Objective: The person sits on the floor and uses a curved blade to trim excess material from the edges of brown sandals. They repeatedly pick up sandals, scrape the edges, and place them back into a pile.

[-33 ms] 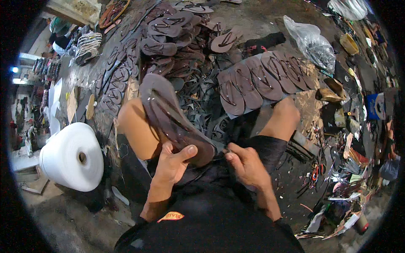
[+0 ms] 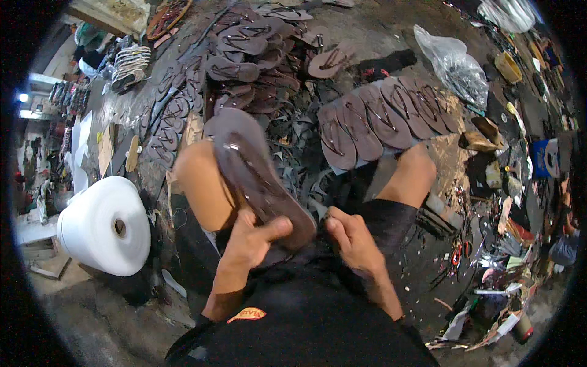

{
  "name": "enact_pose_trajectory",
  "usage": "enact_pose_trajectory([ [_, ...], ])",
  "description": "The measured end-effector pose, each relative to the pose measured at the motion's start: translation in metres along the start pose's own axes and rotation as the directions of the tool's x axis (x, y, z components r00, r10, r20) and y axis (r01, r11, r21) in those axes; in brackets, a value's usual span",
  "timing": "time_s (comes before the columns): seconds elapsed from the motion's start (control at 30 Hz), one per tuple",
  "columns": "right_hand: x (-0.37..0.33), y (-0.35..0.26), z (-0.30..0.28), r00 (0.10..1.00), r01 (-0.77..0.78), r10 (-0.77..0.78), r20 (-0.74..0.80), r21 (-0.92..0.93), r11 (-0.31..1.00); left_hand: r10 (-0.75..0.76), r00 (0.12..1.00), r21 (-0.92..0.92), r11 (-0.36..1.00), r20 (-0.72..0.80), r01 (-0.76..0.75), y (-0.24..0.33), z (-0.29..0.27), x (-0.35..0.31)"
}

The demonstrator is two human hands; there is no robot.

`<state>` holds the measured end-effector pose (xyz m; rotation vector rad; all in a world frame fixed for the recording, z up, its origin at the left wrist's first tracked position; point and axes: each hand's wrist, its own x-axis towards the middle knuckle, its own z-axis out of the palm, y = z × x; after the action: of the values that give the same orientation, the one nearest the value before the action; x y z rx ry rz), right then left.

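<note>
My left hand (image 2: 257, 238) grips a brown flip-flop (image 2: 272, 196) by its lower end, thumb on the top face. The sole slants up and left across my left knee, its dark glossy straps facing me. Closed beside the sole's right edge, my right hand (image 2: 351, 235) holds what looks like a knife (image 2: 318, 208). Only its flat grey blade shows, pointing up-left close to the sole; the handle is hidden in my fist. Dark scraps of trimmed sheet (image 2: 299, 137) lie on the floor beyond my hands.
Finished-looking flip-flops lie in a row (image 2: 373, 116) by my right knee. A heap of more flip-flops (image 2: 244, 46) spreads farther off. A large white roll (image 2: 104, 226) stands at left. A clear plastic bag (image 2: 452, 61) and mixed litter (image 2: 501, 269) are at right.
The flip-flop has shifted a little to the right and turned slightly in my left hand. The blade now points more upward, beside the sole's edge.
</note>
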<state>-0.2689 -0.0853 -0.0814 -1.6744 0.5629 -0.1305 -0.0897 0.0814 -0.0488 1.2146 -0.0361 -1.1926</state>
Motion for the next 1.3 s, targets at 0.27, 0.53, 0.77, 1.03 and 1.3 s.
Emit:
enact_pose_trajectory([
  [0.27,-0.016,0.079,-0.04,0.733,-0.006,0.231,-0.64,0.334,0.942,0.211,0.972,-0.092,0.971,-0.106,-0.221,0.154,0.059,0.137],
  [0.53,-0.022,0.07,-0.044,0.587,0.087,0.376,-0.717,0.517,0.851,-0.442,0.776,0.047,0.856,-0.45,0.515,-0.138,0.04,0.255],
  [0.77,0.017,0.048,-0.018,0.771,-0.071,0.327,-0.546,0.437,0.897,0.377,0.872,0.455,0.865,-0.312,-0.211,-0.068,0.052,0.259],
  [1.03,0.054,0.062,0.018,0.848,-0.279,0.314,-0.428,0.144,0.95,0.15,0.934,0.356,0.934,-0.325,-0.026,0.003,0.079,0.219],
  [1.3,0.118,0.101,0.004,0.82,-0.359,0.342,-0.458,0.053,0.932,0.101,0.977,0.208,0.976,-0.19,-0.061,-0.005,0.067,0.222],
])
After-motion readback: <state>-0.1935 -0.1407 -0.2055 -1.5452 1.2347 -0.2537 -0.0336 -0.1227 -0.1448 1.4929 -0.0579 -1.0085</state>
